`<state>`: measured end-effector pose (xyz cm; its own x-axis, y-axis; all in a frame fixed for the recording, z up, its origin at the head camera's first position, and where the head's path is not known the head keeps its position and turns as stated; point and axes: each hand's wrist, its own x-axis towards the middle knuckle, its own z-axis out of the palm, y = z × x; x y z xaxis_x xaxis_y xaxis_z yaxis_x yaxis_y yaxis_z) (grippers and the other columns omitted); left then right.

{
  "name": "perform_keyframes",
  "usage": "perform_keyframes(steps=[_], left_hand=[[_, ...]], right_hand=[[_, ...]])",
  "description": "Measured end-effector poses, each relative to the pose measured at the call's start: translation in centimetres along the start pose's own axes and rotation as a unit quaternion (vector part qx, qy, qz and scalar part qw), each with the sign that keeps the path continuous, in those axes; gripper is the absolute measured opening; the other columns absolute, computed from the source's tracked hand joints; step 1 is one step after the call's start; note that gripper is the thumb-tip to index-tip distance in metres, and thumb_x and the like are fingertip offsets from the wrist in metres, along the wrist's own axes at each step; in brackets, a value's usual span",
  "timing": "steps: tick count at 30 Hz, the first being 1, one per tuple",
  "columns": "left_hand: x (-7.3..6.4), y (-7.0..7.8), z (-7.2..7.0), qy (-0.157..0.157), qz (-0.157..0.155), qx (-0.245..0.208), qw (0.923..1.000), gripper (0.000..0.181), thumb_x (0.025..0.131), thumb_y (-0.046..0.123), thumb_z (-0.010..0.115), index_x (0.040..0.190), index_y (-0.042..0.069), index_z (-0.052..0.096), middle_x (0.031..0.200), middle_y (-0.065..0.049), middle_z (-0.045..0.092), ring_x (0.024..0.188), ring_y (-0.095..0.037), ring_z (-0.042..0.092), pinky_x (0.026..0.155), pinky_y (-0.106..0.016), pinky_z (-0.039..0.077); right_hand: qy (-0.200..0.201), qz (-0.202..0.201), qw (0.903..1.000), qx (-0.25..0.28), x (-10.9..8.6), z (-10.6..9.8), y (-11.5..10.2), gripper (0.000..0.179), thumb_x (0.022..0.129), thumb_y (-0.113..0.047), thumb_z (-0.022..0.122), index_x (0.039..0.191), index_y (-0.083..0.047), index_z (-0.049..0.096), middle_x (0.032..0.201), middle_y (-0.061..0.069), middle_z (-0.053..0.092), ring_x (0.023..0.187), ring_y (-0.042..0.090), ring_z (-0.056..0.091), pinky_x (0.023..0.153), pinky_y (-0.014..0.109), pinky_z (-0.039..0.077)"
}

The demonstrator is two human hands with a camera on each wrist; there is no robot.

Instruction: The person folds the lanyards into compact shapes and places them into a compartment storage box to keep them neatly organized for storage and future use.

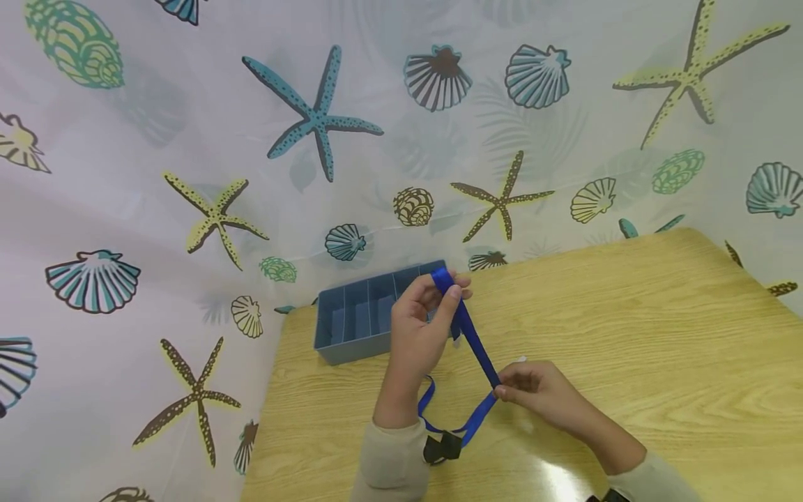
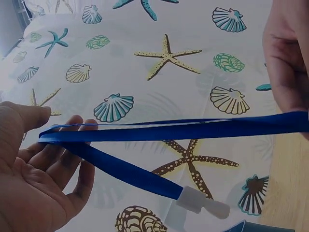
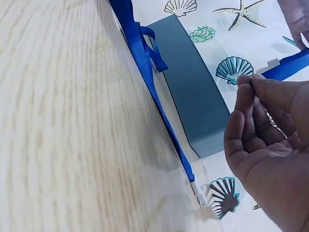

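Note:
A blue ribbon lanyard [image 1: 479,348] is stretched between the two hands. My left hand [image 1: 419,328], raised in front of the tray, holds one end looped round its bent fingers; its thumb stands off the ribbon in the left wrist view. From that hand hangs a short tail with a white plastic clip [image 2: 190,199]. Lower and to the right, my right hand [image 1: 542,394] pinches the ribbon between thumb and fingertips. Slack ribbon droops below toward the left wrist. In the right wrist view, another white clip [image 3: 199,193] ends a length of ribbon.
A blue-grey divided tray [image 1: 354,348] stands at the table's back left, partly behind the left hand. The wood-grain table [image 1: 659,335] stretches to the right. Behind it hangs a white cloth [image 1: 376,160] printed with shells and starfish.

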<state>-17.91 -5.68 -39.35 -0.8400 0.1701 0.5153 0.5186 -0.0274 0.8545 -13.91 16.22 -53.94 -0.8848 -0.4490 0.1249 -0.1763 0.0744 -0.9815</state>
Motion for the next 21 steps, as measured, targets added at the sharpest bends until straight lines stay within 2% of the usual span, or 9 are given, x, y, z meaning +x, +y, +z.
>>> perform_keyframes(steps=[4, 8, 10, 13, 17, 21], left_hand=[[-0.1, -0.1, 0.5, -0.001, 0.000, 0.000, 1.0000, 0.024, 0.105, 0.011, 0.068, 0.128, 0.002, 0.067, 0.128, -0.017, 0.074, 0.115, -0.028, 0.075, 0.094, -0.037, 0.062], [-0.2, -0.3, 0.7, 0.005, -0.002, 0.003, 1.0000, 0.022, 0.105, 0.012, 0.068, 0.125, 0.004, 0.070, 0.128, -0.011, 0.075, 0.117, -0.024, 0.074, 0.096, -0.037, 0.062], [-0.2, -0.5, 0.8, 0.007, 0.005, 0.010, 0.9999, 0.019, 0.106, 0.013, 0.067, 0.121, 0.003, 0.072, 0.128, -0.010, 0.075, 0.120, -0.024, 0.073, 0.101, -0.038, 0.061], [-0.3, -0.6, 0.8, 0.005, 0.028, 0.018, 0.9994, 0.016, 0.105, 0.010, 0.067, 0.117, 0.000, 0.074, 0.131, -0.015, 0.072, 0.124, -0.026, 0.069, 0.105, -0.038, 0.058], [-0.2, -0.8, 0.9, -0.004, 0.046, 0.024, 0.9986, 0.020, 0.104, 0.009, 0.068, 0.122, 0.002, 0.075, 0.126, -0.018, 0.073, 0.121, -0.028, 0.069, 0.104, -0.041, 0.058], [-0.3, -1.0, 0.8, -0.009, 0.044, 0.031, 0.9985, 0.025, 0.105, 0.011, 0.067, 0.129, 0.004, 0.073, 0.125, -0.015, 0.074, 0.117, -0.027, 0.072, 0.102, -0.042, 0.060]], right_hand=[[0.003, -0.006, 1.0000, -0.002, 0.2, 0.2, -0.1, 0.015, 0.104, -0.012, 0.068, 0.113, -0.002, 0.075, 0.110, 0.031, 0.073, 0.099, 0.023, 0.077, 0.088, 0.030, 0.063], [0.019, -0.020, 0.9996, -0.005, 0.1, 0.4, -0.5, 0.013, 0.104, -0.010, 0.068, 0.112, -0.002, 0.075, 0.109, 0.025, 0.075, 0.098, 0.021, 0.076, 0.087, 0.033, 0.064], [0.028, -0.032, 0.9991, -0.008, 0.1, 0.5, -0.7, 0.012, 0.104, -0.008, 0.068, 0.111, -0.003, 0.075, 0.107, 0.020, 0.076, 0.098, 0.022, 0.076, 0.086, 0.032, 0.064], [0.040, -0.046, 0.9980, -0.013, 0.1, 0.5, -1.3, 0.010, 0.104, -0.006, 0.068, 0.110, -0.004, 0.076, 0.105, 0.015, 0.077, 0.098, 0.021, 0.076, 0.085, 0.030, 0.063], [0.054, -0.065, 0.9962, -0.020, 0.0, 0.4, -2.4, 0.011, 0.103, -0.005, 0.068, 0.109, -0.007, 0.077, 0.104, 0.009, 0.078, 0.098, 0.015, 0.075, 0.086, 0.029, 0.062], [0.063, -0.096, 0.9933, -0.016, -0.2, 0.1, -4.0, 0.014, 0.103, 0.000, 0.066, 0.110, -0.007, 0.076, 0.103, 0.008, 0.078, 0.099, 0.013, 0.073, 0.088, 0.029, 0.061]])
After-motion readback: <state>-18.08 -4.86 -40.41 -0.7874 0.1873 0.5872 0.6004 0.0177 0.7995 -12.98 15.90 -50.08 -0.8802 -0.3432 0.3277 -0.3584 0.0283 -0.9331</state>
